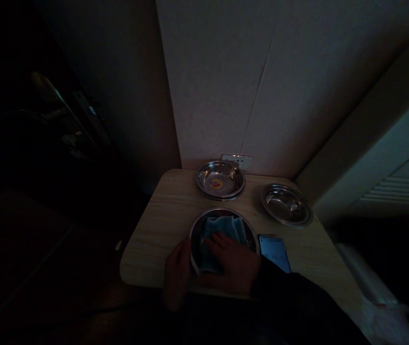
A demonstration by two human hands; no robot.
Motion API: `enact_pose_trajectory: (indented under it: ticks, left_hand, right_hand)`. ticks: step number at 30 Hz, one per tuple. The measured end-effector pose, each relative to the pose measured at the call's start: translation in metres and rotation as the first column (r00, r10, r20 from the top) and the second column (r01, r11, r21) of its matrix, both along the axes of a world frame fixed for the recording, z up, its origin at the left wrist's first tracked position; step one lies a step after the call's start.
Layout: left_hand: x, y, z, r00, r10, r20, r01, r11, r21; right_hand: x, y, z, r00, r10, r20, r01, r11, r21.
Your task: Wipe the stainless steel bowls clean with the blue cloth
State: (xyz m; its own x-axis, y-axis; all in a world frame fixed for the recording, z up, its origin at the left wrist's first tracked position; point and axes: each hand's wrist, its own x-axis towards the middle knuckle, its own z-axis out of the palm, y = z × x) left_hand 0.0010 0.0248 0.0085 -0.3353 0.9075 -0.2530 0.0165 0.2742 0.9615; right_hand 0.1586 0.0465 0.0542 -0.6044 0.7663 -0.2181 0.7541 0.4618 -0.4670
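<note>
A steel bowl point(249, 235) stands near the front edge of a small wooden table point(161, 225), with a light blue cloth point(222, 227) inside it. My right hand point(231, 263) lies on the cloth inside the bowl, fingers pressed flat on it. Against the bowl's left rim rests my left hand point(177, 275), fingers curled around the outside. The room is very dark.
Two more steel bowls stand behind: one point(221, 179) at the back centre with a sticker inside, one point(286, 204) at the back right. A lit phone point(274, 253) lies right of the front bowl. A wall socket point(236, 160) sits behind the table.
</note>
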Motion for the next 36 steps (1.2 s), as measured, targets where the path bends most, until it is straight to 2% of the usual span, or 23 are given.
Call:
enact_pose_trajectory:
  ticks: [5, 7, 9, 12, 14, 16, 18, 20, 21, 23, 25, 28, 31, 33, 36]
  left_hand:
    - [-0.001, 0.002, -0.002, 1.0, -0.002, 0.009, 0.002, 1.0, -0.009]
    - [-0.001, 0.002, -0.001, 1.0, -0.022, -0.004, 0.022, 1.0, 0.001]
    - [-0.001, 0.001, 0.0, 0.999, -0.04, -0.001, 0.04, 0.999, 0.002]
    - [0.001, -0.001, 0.001, 0.999, -0.031, 0.045, 0.031, 0.999, 0.005]
    - [0.002, -0.002, 0.002, 0.998, -0.016, 0.065, 0.016, 1.0, 0.004]
    - [0.003, -0.003, 0.004, 0.997, -0.006, 0.08, 0.007, 1.0, -0.014]
    - [0.004, -0.003, 0.007, 0.995, -0.004, 0.096, 0.006, 1.0, -0.021]
    - [0.005, -0.003, 0.009, 0.997, 0.005, 0.082, -0.004, 1.0, -0.005]
    - [0.005, -0.003, 0.011, 0.998, 0.011, 0.06, -0.011, 1.0, 0.003]
    - [0.006, -0.003, 0.012, 1.0, 0.013, 0.007, -0.013, 1.0, 0.007]
    - [0.007, -0.002, 0.012, 1.0, 0.004, -0.018, -0.004, 1.0, 0.008]
    - [0.006, 0.0, 0.012, 1.0, 0.002, -0.013, -0.002, 1.0, 0.01]
    - [0.004, 0.0, 0.013, 1.0, -0.005, 0.013, 0.005, 1.0, 0.008]
    - [0.002, -0.001, 0.013, 0.999, -0.006, 0.044, 0.006, 1.0, 0.007]
    - [0.0, -0.003, 0.009, 0.996, 0.016, 0.09, -0.015, 1.0, -0.006]
  right_hand:
    - [0.007, -0.002, 0.0, 0.982, 0.169, -0.087, -0.174, 0.983, -0.052]
    - [0.008, -0.001, 0.004, 0.977, 0.179, -0.115, -0.187, 0.98, -0.061]
    - [0.008, -0.001, 0.01, 0.989, 0.098, -0.111, -0.108, 0.99, -0.089]
    - [0.011, -0.001, 0.017, 0.968, -0.198, -0.157, 0.185, 0.978, -0.094]
    - [0.014, -0.004, 0.021, 0.886, -0.36, -0.291, 0.371, 0.928, -0.018]
    - [0.016, -0.009, 0.022, 0.834, -0.369, -0.41, 0.451, 0.884, 0.121]
    - [0.013, -0.015, 0.021, 0.879, -0.237, -0.414, 0.376, 0.878, 0.297]
    - [0.006, -0.019, 0.018, 0.946, -0.117, -0.302, 0.231, 0.899, 0.372]
    - [0.001, -0.021, 0.016, 0.968, -0.106, -0.228, 0.182, 0.921, 0.344]
    - [-0.008, -0.022, 0.011, 0.988, -0.129, -0.085, 0.143, 0.971, 0.19]
    - [-0.014, -0.02, 0.005, 0.992, -0.126, -0.026, 0.127, 0.99, 0.059]
    - [-0.017, -0.012, -0.002, 0.995, -0.062, -0.084, 0.065, 0.997, 0.032]
    - [-0.019, -0.003, -0.005, 0.984, -0.1, -0.146, 0.103, 0.994, 0.018]
    - [-0.021, -0.002, -0.002, 0.967, -0.158, -0.2, 0.147, 0.987, -0.069]
    - [-0.018, -0.013, 0.005, 0.947, -0.168, -0.274, 0.119, 0.975, -0.186]
